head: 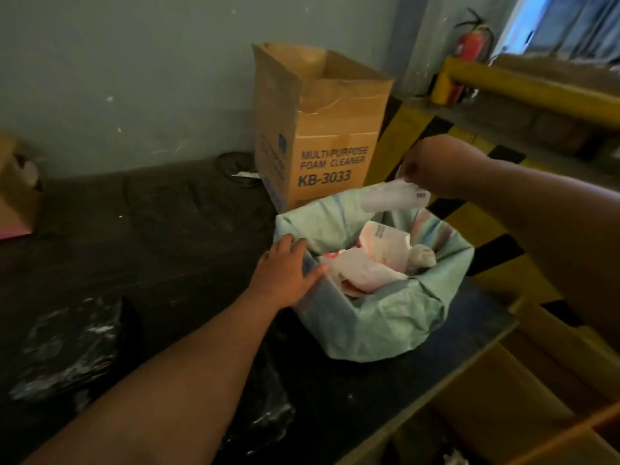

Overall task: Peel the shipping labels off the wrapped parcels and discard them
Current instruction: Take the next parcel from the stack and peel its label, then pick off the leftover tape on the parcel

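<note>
Dim storeroom, dark table (161, 229) against a grey wall, cardboard box (322, 135) at its back edge. Right hand (432, 166) pinched 1 peeled label (396, 196) above the lined bin (379, 317) at the table's right edge. Left hand (285, 270) rested on the bin's rim, fingers straight. Crumpled labels (369, 260) already lay inside, so several seemed done; this drop was pending. Black-wrapped parcels (67, 347) near the front-left edge, remaining count unclear.

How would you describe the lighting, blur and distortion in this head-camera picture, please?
Head view: dim overall, the dark table nearly featureless; bright window glare at the top right; the label in the right hand is motion-blurred, its print unreadable; wide-angle bending stretches the edges; the box lettering stays legible.
</note>
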`<state>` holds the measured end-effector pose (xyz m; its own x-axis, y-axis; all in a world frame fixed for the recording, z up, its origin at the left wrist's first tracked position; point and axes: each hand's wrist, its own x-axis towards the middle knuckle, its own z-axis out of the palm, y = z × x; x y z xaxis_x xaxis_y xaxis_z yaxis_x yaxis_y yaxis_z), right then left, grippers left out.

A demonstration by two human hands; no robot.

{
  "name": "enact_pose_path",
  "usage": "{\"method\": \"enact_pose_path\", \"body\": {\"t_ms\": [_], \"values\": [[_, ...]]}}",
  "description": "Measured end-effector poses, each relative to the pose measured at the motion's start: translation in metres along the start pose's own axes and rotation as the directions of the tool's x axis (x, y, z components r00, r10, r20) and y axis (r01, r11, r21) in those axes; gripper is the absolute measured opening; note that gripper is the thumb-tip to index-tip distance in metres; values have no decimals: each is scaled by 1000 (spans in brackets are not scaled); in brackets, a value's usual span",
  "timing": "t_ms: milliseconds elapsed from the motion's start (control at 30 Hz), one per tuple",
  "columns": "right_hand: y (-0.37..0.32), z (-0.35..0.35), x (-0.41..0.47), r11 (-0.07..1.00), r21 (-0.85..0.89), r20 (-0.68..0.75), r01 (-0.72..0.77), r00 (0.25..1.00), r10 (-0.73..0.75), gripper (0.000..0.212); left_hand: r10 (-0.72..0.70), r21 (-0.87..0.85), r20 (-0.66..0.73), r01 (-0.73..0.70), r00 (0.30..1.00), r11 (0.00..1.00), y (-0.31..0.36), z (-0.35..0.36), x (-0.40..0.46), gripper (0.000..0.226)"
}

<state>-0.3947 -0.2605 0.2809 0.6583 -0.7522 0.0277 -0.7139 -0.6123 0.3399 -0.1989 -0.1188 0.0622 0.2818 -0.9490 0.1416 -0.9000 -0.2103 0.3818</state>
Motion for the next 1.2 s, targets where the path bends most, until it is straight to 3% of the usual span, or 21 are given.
{"method": "enact_pose_path", "body": {"t_ms": [200,300,733,1000,1200], "values": [[53,27,-3,992,126,2,-27,1000,27,26,-98,-150,78,109,992,983,44,36,20,69],[63,37,-2,987,155,30,-29,999,25,20,-107,-95,70,113,992,989,41,50,24,70],[66,44,13,950,300,47,82,994,-101,29,-161,92,182,146,970,985,44,35,24,73],[48,53,30,944,303,110,132,979,-172,36,-127,85,170,114,977,990,41,34,22,77],[-12,51,53,929,296,141,222,952,-272,40,-68,166,81,54,994,985,21,-3,15,79]]}}
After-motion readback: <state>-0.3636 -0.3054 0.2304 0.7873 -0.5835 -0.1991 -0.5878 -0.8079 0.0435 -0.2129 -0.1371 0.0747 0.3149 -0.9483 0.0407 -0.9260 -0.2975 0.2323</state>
